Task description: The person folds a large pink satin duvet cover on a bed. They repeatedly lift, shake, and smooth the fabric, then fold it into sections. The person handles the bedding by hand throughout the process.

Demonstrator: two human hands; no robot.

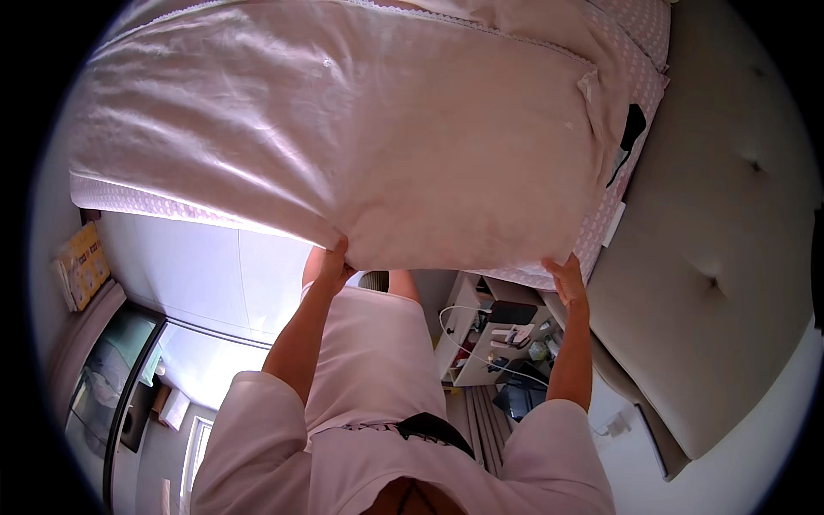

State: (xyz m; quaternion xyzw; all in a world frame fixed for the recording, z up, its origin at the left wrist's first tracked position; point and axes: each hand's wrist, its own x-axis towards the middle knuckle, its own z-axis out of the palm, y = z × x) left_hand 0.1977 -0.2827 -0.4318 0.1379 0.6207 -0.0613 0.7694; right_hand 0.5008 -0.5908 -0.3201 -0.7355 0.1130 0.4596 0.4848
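A large pale pink blanket (463,146) with a lace-like trim is spread over the bed. My left hand (336,264) grips its near edge, and creases fan out from that spot. Farther right, my right hand (566,280) pinches the blanket's near right corner beside the headboard. Between both hands the near edge hangs fairly straight in front of my legs. Under the blanket, a pink patterned bed sheet (601,227) shows along the right side and at the near left edge.
A tufted grey-brown headboard (712,232) stands on the right. A black item (633,129) lies on the sheet near it. Below my right arm is a bedside cabinet (472,365) holding small things and a white cable. A yellow patterned package (83,266) sits at the far left.
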